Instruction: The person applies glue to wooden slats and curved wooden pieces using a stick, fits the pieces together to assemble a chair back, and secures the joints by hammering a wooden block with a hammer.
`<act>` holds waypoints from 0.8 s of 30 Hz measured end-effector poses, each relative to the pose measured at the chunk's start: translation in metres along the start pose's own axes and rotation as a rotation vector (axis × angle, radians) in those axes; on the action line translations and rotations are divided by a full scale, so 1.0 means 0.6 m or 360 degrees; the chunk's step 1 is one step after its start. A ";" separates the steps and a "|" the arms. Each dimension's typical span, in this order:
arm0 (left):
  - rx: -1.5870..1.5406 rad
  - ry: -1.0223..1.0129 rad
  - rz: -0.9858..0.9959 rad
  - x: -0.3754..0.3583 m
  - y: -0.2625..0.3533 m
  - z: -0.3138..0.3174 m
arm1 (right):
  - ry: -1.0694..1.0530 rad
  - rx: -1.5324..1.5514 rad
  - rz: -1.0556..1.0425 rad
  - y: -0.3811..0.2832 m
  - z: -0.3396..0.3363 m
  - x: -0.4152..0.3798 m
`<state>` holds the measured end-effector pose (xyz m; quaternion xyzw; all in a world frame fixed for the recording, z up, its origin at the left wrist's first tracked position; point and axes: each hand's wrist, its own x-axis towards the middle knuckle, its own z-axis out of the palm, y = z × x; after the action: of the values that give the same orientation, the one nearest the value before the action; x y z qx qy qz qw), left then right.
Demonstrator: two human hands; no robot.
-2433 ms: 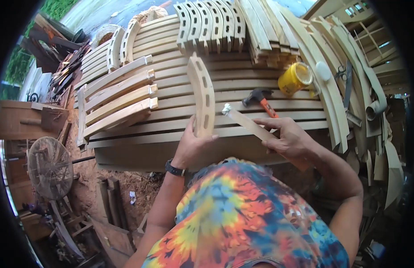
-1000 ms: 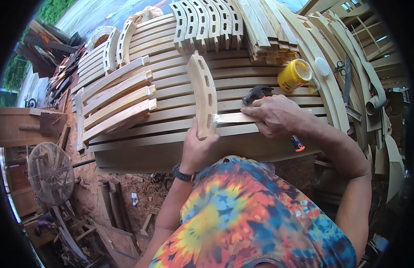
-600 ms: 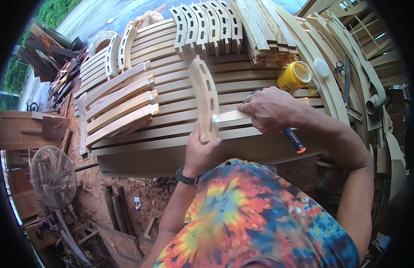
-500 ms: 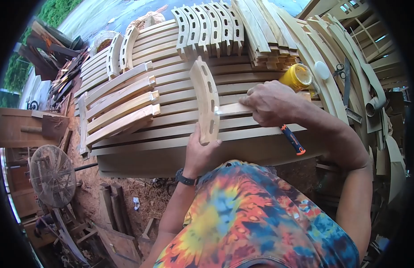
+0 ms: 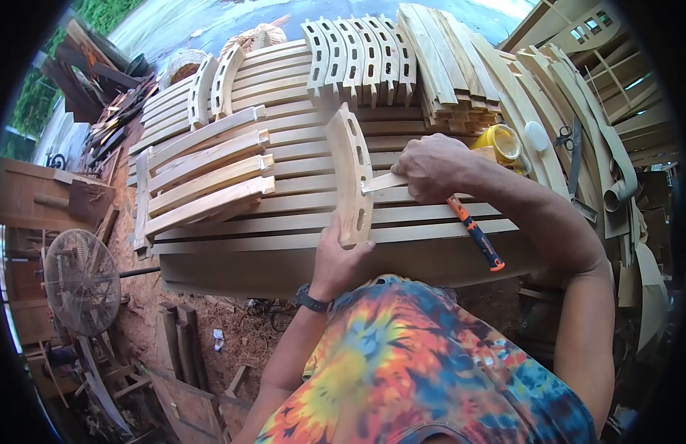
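Note:
My left hand (image 5: 339, 255) grips the lower end of a curved, slotted wooden piece (image 5: 349, 177), which stands tilted above the slatted boards. In my right hand (image 5: 435, 169) is a flat wooden stick (image 5: 385, 182); its tip, with white stuff on it, touches a slot of the curved piece. A hammer (image 5: 476, 233) with an orange and dark handle lies below my right hand. Behind that hand stands an open yellow container (image 5: 500, 142), with a round white lid (image 5: 535, 136) beside it.
Several slotted curved pieces (image 5: 361, 63) stand in a row at the back. On the left lies a frame of wooden rails (image 5: 210, 181). Stacked boards (image 5: 446, 66), scissors (image 5: 564, 138) and a metal square (image 5: 576, 170) are on the right. A fan (image 5: 82, 281) stands at left.
The view has shifted a little, and more of the hammer shows. Both hands keep their holds, with the stick's tip still at the same slotted piece.

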<state>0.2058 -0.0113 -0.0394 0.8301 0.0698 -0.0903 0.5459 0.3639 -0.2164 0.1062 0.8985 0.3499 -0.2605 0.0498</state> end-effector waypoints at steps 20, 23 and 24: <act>-0.0319 -0.0112 -0.0092 0.000 -0.026 -0.019 | 0.0213 0.0126 0.0032 0.054 -0.023 0.000; -0.0402 -0.0119 -0.0088 -0.007 -0.019 -0.018 | 0.0213 0.0070 0.0043 0.045 -0.034 0.013; -0.0397 -0.0116 -0.0085 -0.007 -0.017 -0.018 | 0.0169 0.0052 0.0081 0.043 -0.038 0.018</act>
<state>0.2003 0.0025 -0.0431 0.7498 0.0827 -0.1256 0.6444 0.3973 -0.2229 0.1178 0.9203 0.3249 -0.2166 0.0232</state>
